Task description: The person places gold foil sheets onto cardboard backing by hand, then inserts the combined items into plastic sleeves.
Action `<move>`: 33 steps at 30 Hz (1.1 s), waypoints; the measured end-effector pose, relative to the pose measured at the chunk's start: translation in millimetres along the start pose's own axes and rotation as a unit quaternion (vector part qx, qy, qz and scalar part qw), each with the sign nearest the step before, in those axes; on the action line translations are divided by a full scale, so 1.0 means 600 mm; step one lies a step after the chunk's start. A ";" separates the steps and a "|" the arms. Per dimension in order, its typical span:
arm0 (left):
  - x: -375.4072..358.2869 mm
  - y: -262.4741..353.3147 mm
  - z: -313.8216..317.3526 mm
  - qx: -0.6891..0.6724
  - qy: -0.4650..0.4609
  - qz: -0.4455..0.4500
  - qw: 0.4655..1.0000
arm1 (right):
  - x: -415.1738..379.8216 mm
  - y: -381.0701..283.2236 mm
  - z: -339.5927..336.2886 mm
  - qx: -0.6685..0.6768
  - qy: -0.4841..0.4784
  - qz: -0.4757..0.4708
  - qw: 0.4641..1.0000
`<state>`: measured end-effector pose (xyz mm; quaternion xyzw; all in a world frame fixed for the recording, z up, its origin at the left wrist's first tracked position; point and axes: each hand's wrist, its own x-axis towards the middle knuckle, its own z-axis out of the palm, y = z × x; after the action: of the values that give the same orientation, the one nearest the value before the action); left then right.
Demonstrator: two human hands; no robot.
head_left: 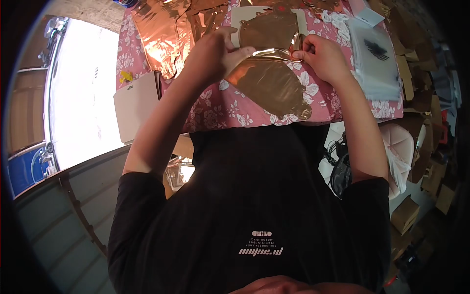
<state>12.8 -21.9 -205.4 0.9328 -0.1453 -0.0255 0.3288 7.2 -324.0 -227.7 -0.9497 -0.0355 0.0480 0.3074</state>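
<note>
The foil balloon (271,83) lies deflated on the near edge of the table (220,110), its upper rim lifted between both hands and its rounded lower end flat on the flowered cloth, reaching almost to the table's edge; it looks very light, thin and limp, probably slick to the touch and easy to crease or tear, so the safest hold seems to be along the seamed rim, where the fingers already pinch it; its surface is a shiny rose-gold copper, wrinkled, catching a bright strip of light along the raised fold. The left hand (213,51) is closed in a pinch on the rim's left part, fingers curled over the foil; the right hand (323,56) is likewise closed, thumb and fingertips nipping the rim's right corner. Just beyond the hands a second foil piece rests on a white card (237,19); more copper foil (159,34) is heaped to the left; clear plastic bags (374,59) lie to the right.
</note>
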 end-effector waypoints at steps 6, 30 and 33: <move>0.003 -0.029 0.018 -0.003 0.047 0.050 0.998 | -0.002 0.000 0.000 -0.025 0.016 -0.022 0.999; -0.074 0.027 0.110 0.206 -0.033 0.221 0.953 | -0.087 -0.019 0.028 -0.081 0.086 -0.278 0.953; -0.075 0.030 0.106 0.210 -0.034 0.208 0.955 | -0.098 -0.016 0.043 -0.074 0.083 -0.277 0.955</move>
<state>-43.7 -60.8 -246.5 0.9285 -0.3493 0.0425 0.1185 -54.5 -306.6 -238.8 -0.9234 -0.2747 -0.1205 0.2395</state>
